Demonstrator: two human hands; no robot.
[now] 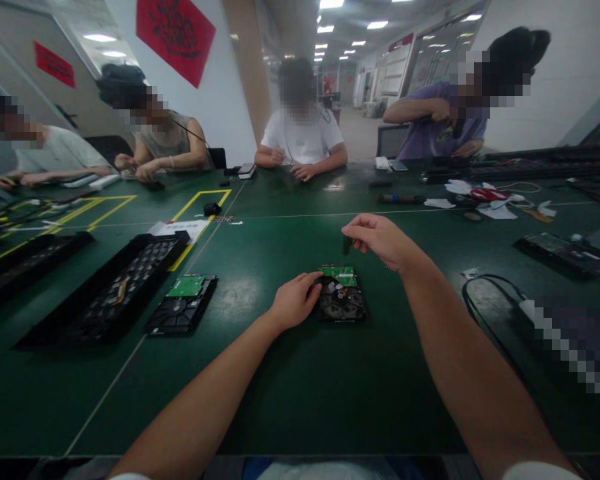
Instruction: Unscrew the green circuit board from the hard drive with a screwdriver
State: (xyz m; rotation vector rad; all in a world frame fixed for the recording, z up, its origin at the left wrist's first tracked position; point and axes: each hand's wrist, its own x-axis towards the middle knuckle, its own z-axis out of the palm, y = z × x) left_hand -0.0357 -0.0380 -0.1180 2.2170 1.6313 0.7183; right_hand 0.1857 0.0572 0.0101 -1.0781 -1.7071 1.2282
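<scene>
A hard drive [341, 305] with a green circuit board [347, 273] at its far end lies on the table in front of me. My left hand [296, 301] is closed on its left edge, fingertips near the board. Above the board, my right hand [377, 239] pinches the dark handle of a screwdriver [347, 244]. The screwdriver stands upright, and its thin shaft points down at the board. Whether the tip sits in a screw is too small to tell.
Left of me lie a second hard drive [180, 307] and a long black tray [125, 287] holding small parts. Another drive [560, 255] and a cable [473, 303] are on the right. Several people sit across the green table [280, 393].
</scene>
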